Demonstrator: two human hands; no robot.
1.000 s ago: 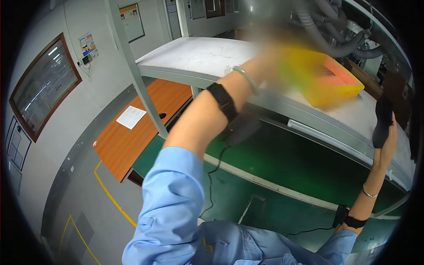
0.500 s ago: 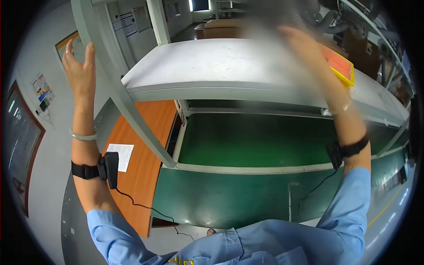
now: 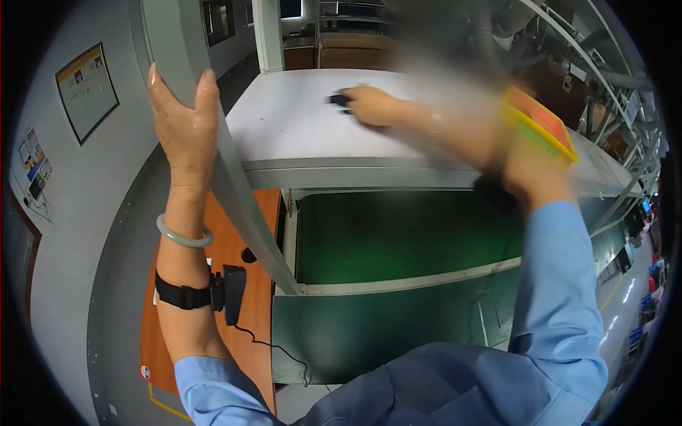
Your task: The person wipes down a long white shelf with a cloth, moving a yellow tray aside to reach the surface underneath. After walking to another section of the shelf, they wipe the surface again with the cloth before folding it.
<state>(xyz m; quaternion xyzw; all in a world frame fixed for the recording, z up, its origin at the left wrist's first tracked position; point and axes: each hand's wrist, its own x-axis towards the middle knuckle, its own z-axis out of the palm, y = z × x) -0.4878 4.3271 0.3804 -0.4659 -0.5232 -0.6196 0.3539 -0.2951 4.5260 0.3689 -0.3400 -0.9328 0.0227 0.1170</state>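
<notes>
My left hand is raised beside the grey upright post, thumb and fingers apart, holding nothing; I cannot tell whether it touches the post. Over the white shelf top, my right hand is closed on a small black object, blurred and partly covered by the fingers, so its kind cannot be made out. Right of that forearm stands a yellow-rimmed tray with an orange-red inside. A dark blur covers part of the upper right.
Below the shelf lies a green surface with a pale rail along it. An orange-brown wooden table stands at the left, by the wall. Curved metal tubes rise at the right. A thin cable hangs from my left forearm.
My right hand has swept left from the blurred upper right to the shelf's middle, where the black object now shows in it. The view has shifted; my left hand appears farther right, against the post.
</notes>
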